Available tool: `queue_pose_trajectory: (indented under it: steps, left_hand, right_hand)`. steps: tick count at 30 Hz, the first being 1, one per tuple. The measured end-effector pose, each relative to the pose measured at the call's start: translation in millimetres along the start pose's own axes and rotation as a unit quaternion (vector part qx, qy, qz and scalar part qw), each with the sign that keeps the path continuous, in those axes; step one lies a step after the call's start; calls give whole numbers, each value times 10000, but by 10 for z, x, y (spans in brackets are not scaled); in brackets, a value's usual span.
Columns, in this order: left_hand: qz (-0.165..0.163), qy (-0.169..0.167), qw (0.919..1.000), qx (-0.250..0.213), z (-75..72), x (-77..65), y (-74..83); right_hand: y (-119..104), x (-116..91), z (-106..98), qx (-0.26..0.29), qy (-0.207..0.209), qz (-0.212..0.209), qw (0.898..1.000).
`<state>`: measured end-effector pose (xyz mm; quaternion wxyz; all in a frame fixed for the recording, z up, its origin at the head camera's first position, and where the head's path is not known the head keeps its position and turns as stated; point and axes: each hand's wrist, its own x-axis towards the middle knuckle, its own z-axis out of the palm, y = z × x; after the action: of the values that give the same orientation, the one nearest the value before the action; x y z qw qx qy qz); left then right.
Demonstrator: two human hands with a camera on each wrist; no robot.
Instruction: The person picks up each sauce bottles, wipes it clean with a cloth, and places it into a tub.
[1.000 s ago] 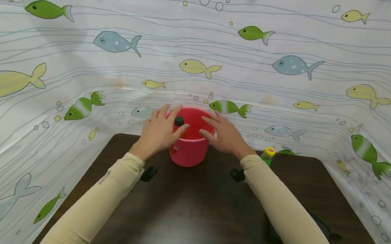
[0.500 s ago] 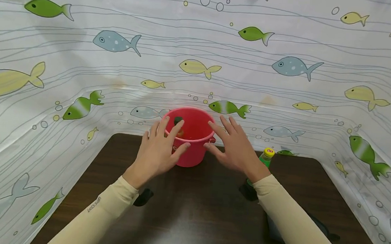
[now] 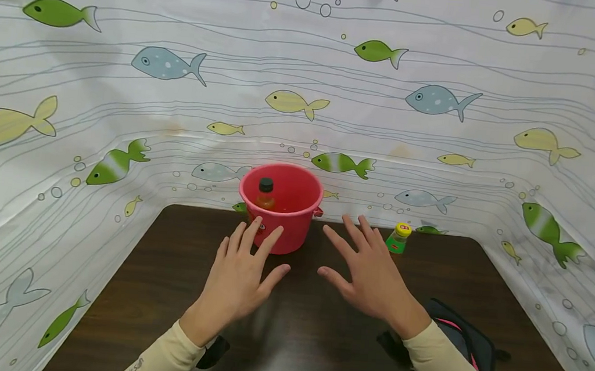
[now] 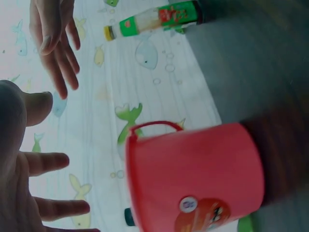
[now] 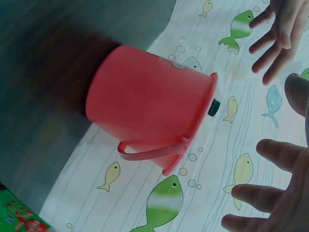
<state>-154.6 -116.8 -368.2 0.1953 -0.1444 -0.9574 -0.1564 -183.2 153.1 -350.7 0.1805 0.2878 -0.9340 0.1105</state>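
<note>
A red bucket [image 3: 283, 231] stands near the back of the dark table, its handle [image 5: 154, 152] folded down at one side. Inside it is a bottle with a dark cap [image 3: 266, 185], most of its body hidden by the wall. My left hand [image 3: 237, 280] hovers in front of the bucket with fingers spread, holding nothing. To its right, my right hand [image 3: 374, 273] is likewise spread and holds nothing. A bottle with a yellow cap and green label [image 3: 398, 238] stands beyond the right hand, to the right of the bucket.
A dark pouch with pink trim [image 3: 461, 338] lies on the table [image 3: 290, 348] at the right, partly behind the right sleeve. A white fish-print sheet [image 3: 230, 104] encloses the table's back and sides.
Both hands have drawn back from the bucket's rim toward the near side and moved a little apart, fingers still spread. The bucket and bottles stay in place; the pouch shows more.
</note>
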Motion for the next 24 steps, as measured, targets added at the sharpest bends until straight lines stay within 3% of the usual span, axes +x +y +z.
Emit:
queue_pose_trajectory:
  steps: [13,24]
  left_hand:
    - [127,155,9998,-11,340,-272,73]
    - [300,133,9994,-102,494,-296,78]
  right_hand:
    - [25,-469,230,109,-113,257,9995]
    - [79,-675,201,144,-65,630,9979]
